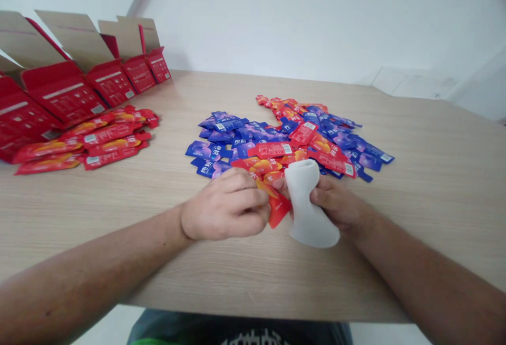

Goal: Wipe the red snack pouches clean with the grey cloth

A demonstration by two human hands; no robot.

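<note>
My left hand [229, 208] is closed, its fingertips pinching a red sachet [280, 211] with an orange print. My right hand [338, 200] grips a white folded piece [306, 197], which looks soft and is squeezed in at the middle and flared at the bottom. The red sachet's edge reaches the white piece, and I cannot tell whether my right fingers touch it too. Just beyond both hands lies a loose pile of blue sachets [256, 133] and red sachets [272, 150], overlapping on the table.
A row of open red cardboard boxes [65, 92] stands along the left, flaps up. In front of them lies a stack of red sachets [114, 136]. The wooden table [427, 202] ends at a front edge close to my body, and a white wall [316, 23] rises behind.
</note>
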